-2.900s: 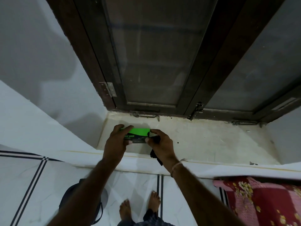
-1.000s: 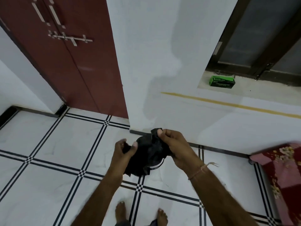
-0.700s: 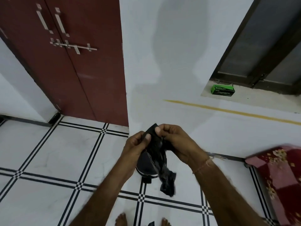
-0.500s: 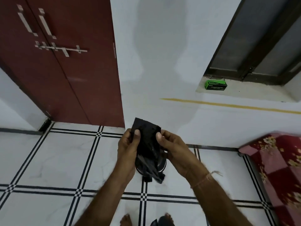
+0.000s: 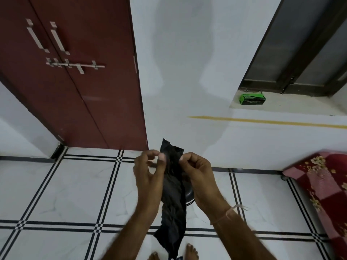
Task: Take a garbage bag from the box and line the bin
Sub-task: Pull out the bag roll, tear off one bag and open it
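Beneath both hands spreads the white tiled floor [image 5: 56, 194] with its black double lines, and up and to the left of the left hand stands the dark red double door [image 5: 75, 81] with a latch across it. Far right of the right hand, a red floral bedcover [image 5: 323, 184] comes into the frame. Between the hands hangs the black garbage bag [image 5: 173, 199], a long creased strip not yet opened, its top edge poking above the fingertips and its tail dropping toward the bare feet at the bottom edge. Just behind the bag and below the right hand, a dark rounded rim [image 5: 189, 197] shows; it is probably the bin, but too little shows to be sure. Well above and to the right of the right hand, the green box [image 5: 252, 99] sits on the window ledge [image 5: 300, 104], so the bag is already out of it. The left hand [image 5: 148, 175] pinches the bag's upper left edge with thumb and fingers, and the right hand [image 5: 197, 175] is closed on the upper right edge. The step in hand looks like unfolding the bag and finding its mouth. Next, the fingers would need to rub the layers apart, spread the opening, and lower it over the bin's rim.
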The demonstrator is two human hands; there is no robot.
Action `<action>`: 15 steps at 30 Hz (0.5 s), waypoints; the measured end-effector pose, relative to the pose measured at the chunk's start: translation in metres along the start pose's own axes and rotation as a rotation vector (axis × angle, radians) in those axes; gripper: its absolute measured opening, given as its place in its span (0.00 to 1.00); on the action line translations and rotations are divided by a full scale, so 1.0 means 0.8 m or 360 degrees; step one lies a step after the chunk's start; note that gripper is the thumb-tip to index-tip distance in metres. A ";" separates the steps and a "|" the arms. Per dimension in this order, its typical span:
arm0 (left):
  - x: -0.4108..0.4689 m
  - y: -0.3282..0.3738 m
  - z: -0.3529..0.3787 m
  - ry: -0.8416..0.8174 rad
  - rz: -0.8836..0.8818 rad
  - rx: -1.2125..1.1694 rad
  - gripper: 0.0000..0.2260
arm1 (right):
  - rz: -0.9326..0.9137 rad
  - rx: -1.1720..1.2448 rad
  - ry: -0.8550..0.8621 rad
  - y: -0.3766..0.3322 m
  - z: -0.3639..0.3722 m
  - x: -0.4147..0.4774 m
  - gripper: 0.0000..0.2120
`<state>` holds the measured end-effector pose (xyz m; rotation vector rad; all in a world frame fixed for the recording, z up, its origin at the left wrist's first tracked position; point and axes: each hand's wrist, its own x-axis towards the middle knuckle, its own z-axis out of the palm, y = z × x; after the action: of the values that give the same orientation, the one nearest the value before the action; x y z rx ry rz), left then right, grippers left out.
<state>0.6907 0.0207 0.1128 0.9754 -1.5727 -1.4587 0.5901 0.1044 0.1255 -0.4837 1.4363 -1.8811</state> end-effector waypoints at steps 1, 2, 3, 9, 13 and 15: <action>-0.003 0.008 0.000 -0.0143 0.0012 -0.0105 0.16 | -0.0061 -0.0114 -0.0003 0.002 0.001 0.001 0.10; -0.004 0.014 0.001 -0.0274 -0.0052 -0.0208 0.18 | -0.0107 -0.0214 -0.0005 0.003 0.003 0.001 0.10; -0.003 0.018 0.002 -0.0347 -0.0115 -0.0268 0.20 | -0.0133 -0.0284 -0.0009 0.004 0.006 0.001 0.11; 0.006 0.011 0.000 -0.0337 -0.0382 -0.0508 0.11 | -0.0088 -0.0303 -0.0004 0.007 0.009 0.006 0.12; 0.011 0.004 -0.003 -0.0285 -0.0590 -0.0651 0.17 | 0.0013 -0.0121 -0.0032 0.009 0.007 0.008 0.15; 0.012 0.000 -0.004 -0.0284 -0.0631 -0.0614 0.16 | 0.0085 0.0014 -0.0045 0.007 0.006 0.008 0.15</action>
<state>0.6892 0.0106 0.1133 0.9786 -1.1862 -2.0814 0.5910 0.0959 0.1208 -0.4613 1.4087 -1.8309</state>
